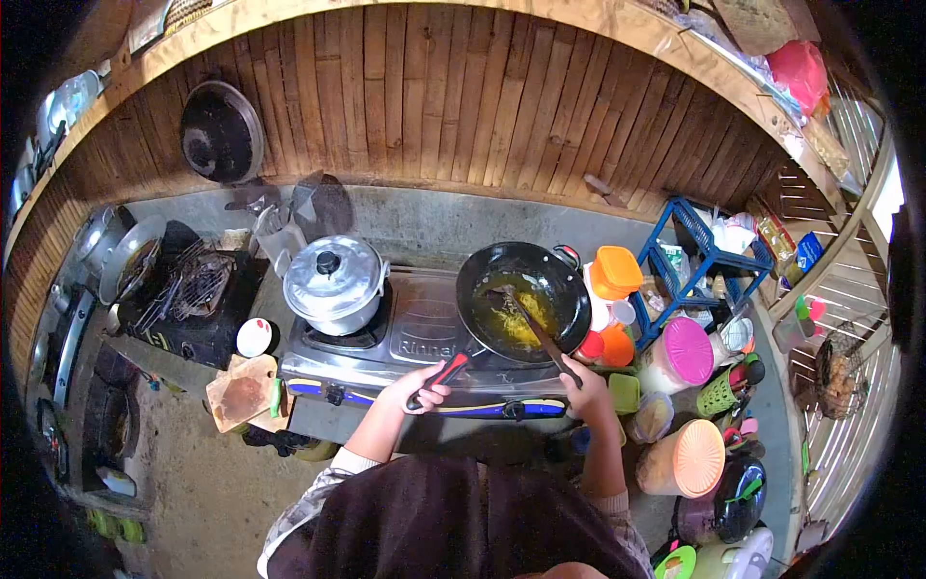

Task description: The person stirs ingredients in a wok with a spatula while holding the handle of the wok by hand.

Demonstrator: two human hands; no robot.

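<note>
Our left hand (417, 386) was closed around the red-and-black handle (449, 367) of the round black wok (564, 280), which sat just ahead, between both hands. Our right hand (585, 386) gripped a long wooden spatula (542, 336), its blade in the yellow food (516, 326). A lidded silver metal pot (333, 280) stood beyond the left hand, further left.

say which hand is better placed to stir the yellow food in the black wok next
Right, probably. The right hand grips the long wooden spatula, its tip in the black round wok. The left hand holds the wok's red-and-black handle, likely steadying it.
</note>
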